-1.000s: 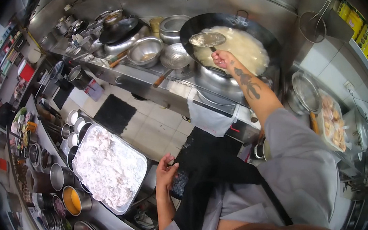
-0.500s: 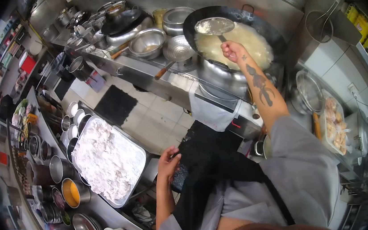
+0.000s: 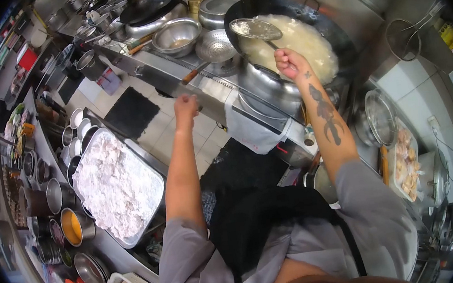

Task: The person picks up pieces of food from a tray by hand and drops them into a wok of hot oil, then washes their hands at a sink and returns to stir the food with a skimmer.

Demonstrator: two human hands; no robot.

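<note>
My right hand (image 3: 291, 64) is closed around the handle of a round skimmer (image 3: 255, 29), which has pale bits of food on it. The skimmer is above the left part of a large black wok (image 3: 339, 35) full of pale, foamy bubbling liquid (image 3: 305, 50). Stretched forward over the floor, my left hand (image 3: 186, 111) holds nothing that I can see; its fingers are loosely bent and a little blurred. Just beyond it is the wooden handle of a perforated ladle (image 3: 216, 47), which rests on the stove counter. My left hand is apart from that handle.
At left, a metal tray (image 3: 157, 190) holds white floury pieces, with several metal pots and a container of orange liquid (image 3: 71, 227) beside it. A steel bowl (image 3: 177, 36) stands on the stove counter. To the right are a wire strainer (image 3: 379, 117) and a tray of bagged food (image 3: 407, 166).
My left hand has risen forward from beside my apron toward the stove counter. My right hand still grips the skimmer, which has shifted slightly left over the wok. The view has tilted a little.
</note>
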